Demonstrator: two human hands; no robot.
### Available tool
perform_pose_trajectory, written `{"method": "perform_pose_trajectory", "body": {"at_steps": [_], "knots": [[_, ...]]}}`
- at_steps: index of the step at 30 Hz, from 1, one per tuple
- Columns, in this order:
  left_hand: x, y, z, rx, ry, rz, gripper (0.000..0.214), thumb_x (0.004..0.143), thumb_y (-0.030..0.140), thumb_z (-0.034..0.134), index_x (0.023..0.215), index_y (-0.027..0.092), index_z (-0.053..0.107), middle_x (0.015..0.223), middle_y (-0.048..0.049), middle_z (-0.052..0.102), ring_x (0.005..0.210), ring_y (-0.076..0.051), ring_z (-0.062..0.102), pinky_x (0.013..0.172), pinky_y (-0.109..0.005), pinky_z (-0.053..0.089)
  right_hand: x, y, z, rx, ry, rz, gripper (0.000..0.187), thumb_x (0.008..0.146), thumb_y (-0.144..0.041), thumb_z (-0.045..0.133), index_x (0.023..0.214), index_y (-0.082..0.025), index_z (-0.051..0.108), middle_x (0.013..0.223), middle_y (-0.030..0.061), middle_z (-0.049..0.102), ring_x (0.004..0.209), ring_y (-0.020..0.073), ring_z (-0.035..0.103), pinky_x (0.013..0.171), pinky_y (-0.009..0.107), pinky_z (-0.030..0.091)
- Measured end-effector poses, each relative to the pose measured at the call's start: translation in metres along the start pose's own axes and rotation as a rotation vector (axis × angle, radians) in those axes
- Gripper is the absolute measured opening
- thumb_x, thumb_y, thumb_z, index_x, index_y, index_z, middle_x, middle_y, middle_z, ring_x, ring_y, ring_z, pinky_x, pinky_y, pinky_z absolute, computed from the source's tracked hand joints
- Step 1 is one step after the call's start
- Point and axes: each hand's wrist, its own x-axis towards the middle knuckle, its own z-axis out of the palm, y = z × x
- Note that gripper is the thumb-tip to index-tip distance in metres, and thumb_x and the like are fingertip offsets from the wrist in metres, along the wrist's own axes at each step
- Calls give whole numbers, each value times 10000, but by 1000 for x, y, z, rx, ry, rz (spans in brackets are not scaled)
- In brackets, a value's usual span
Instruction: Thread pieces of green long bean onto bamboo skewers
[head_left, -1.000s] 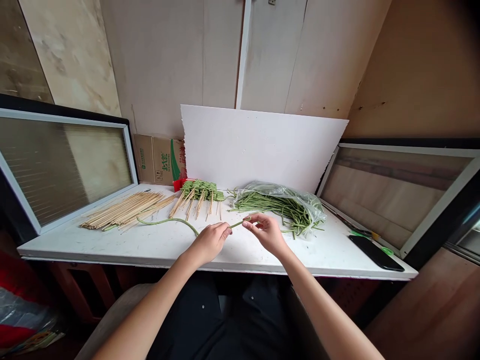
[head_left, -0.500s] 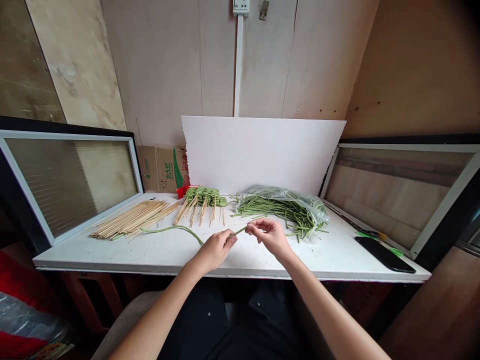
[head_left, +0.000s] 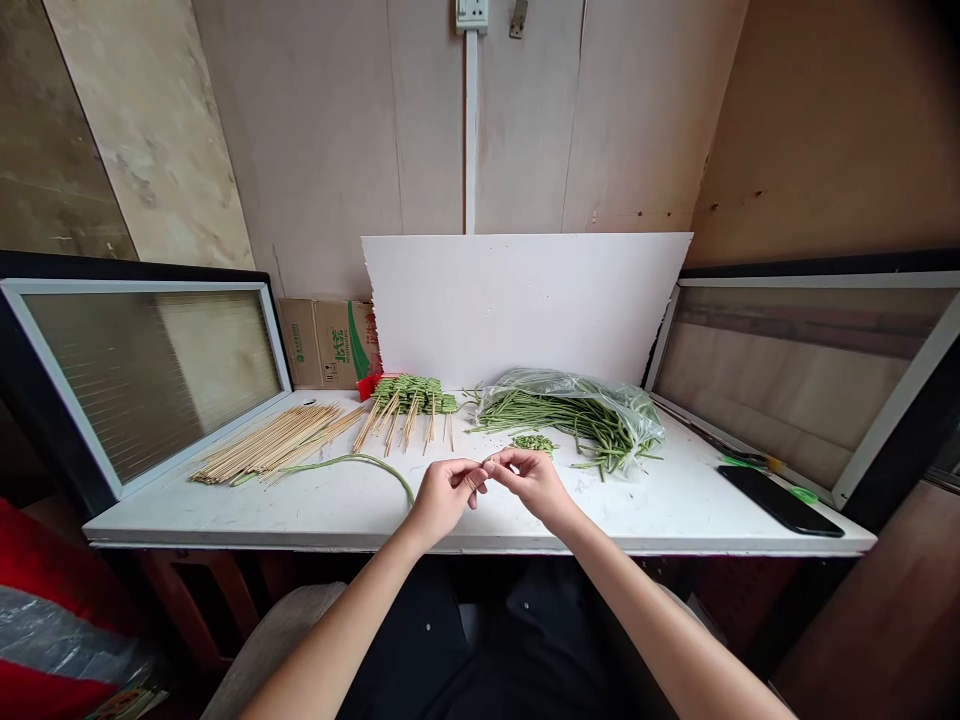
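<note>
A long green bean [head_left: 360, 459] arcs across the table from the bamboo skewers to my left hand [head_left: 444, 495], whose fingers are closed on it. My right hand [head_left: 534, 485] meets it fingertip to fingertip, thumb and finger pinched at the bean's end. The piece between the fingertips is mostly hidden. Just behind my right hand lies a small heap of short bean bits [head_left: 534, 443]. Farther back, long beans [head_left: 555, 412] spill from a clear plastic bag [head_left: 637, 405]. Finished-looking skewers of folded beans [head_left: 409, 392] are stacked to the left of the bag.
Loose bamboo skewers [head_left: 274, 440] are spread on the left of the white table [head_left: 315, 525]. A cardboard box [head_left: 330, 342] and white board [head_left: 525, 300] stand behind. A black phone [head_left: 780, 498] lies at right, near scissors-like green handles [head_left: 802, 494]. Framed panels flank both sides.
My hands have come together; the stretch of bean that showed between them is now hidden. My right hand moved slightly left and the heap of bean bits behind it is now visible. The view shifted slightly.
</note>
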Motion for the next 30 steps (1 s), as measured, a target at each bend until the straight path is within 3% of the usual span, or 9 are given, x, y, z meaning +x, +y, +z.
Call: {"method": "perform_pose_trajectory", "body": {"at_steps": [5, 8, 14, 21, 24, 27, 30], "knots": [[1, -4, 1, -49, 41, 45, 485, 908, 578, 708, 736, 126, 749, 679, -58, 680, 568, -123, 565, 575, -245, 477, -2, 1, 8, 170, -44, 143, 445, 838, -618, 790, 816, -177, 736, 669, 8, 627, 521, 83, 306, 502, 275, 203], [2, -8, 2, -81, 51, 62, 480, 899, 568, 724, 716, 125, 754, 665, -59, 683, 560, -121, 567, 570, -244, 487, -2, 8, 11, 293, -86, 184, 429, 846, -592, 800, 814, -176, 699, 664, -14, 585, 505, 60, 239, 519, 280, 136], [3, -16, 4, -140, 49, 81, 457, 898, 560, 738, 775, 124, 793, 685, -67, 706, 567, -118, 580, 581, -245, 502, -5, 14, 18, 501, -154, 216, 449, 879, -533, 797, 691, -180, 592, 729, 13, 553, 680, 136, 545, 549, 260, 198], [4, -19, 9, -237, 47, 60, 465, 881, 577, 762, 849, 116, 813, 719, -77, 726, 586, -131, 614, 604, -266, 539, -6, 20, 23, 592, -99, 288, 391, 887, -568, 773, 817, -196, 672, 776, 20, 578, 725, 155, 565, 604, 258, 361], [4, -20, 8, -229, 94, 41, 424, 899, 531, 763, 927, 112, 822, 755, -77, 728, 609, -127, 620, 638, -270, 546, 0, 25, 9, 499, 57, 275, 406, 827, -601, 815, 847, -219, 677, 755, -4, 568, 673, 136, 517, 599, 253, 376], [5, -26, 5, -206, 114, 33, 417, 927, 497, 739, 1046, 107, 827, 799, -85, 732, 630, -120, 606, 662, -272, 540, 12, 37, -22, 205, 182, 227, 456, 764, -628, 842, 882, -206, 714, 795, 16, 636, 610, 117, 466, 545, 250, 340], [7, -35, 3, -194, 87, 32, 456, 933, 494, 727, 1151, 102, 814, 847, -96, 734, 673, -130, 614, 693, -287, 545, 27, 55, -65, -150, 312, 142, 498, 743, -632, 824, 939, -179, 763, 900, 95, 742, 704, 182, 597, 589, 281, 424]]}}
